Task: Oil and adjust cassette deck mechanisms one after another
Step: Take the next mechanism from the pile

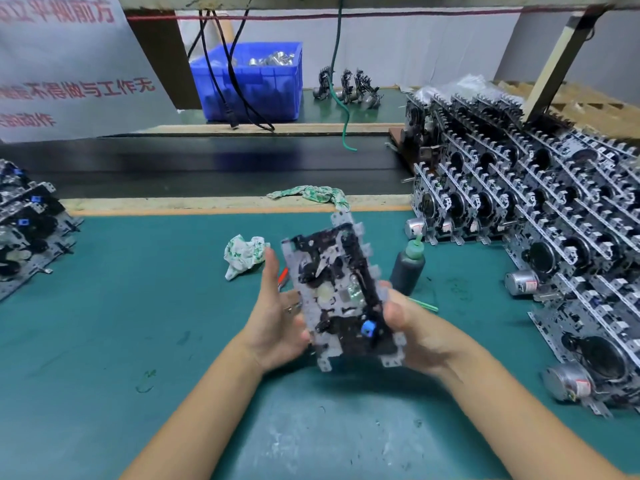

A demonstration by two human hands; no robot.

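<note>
Two bare forearms reach in from the bottom edge, and between them a grey metal cassette deck mechanism [341, 299] with black plastic parts and a small blue piece is held up above the green work mat [138, 306], tilted with its long side running away from the camera. The left hand [277, 317] cups its left edge, fingers nearly straight along the side, the thumb hidden behind the frame. The right hand [412, 327] grips the right edge, fingers curled round it. Just behind the right hand stands a dark plastic oil bottle [408, 268] with a green nozzle, upright on the mat. A crumpled white-and-green cloth [244, 256] lies near the left hand, and a second cloth of the same print [311, 195] lies on the wooden strip beyond. To the right, rows of stacked mechanisms [554, 220] lean together; a smaller pile of mechanisms [27, 230] sits at the left edge. Farther back stands a blue plastic crate [256, 88].
</note>
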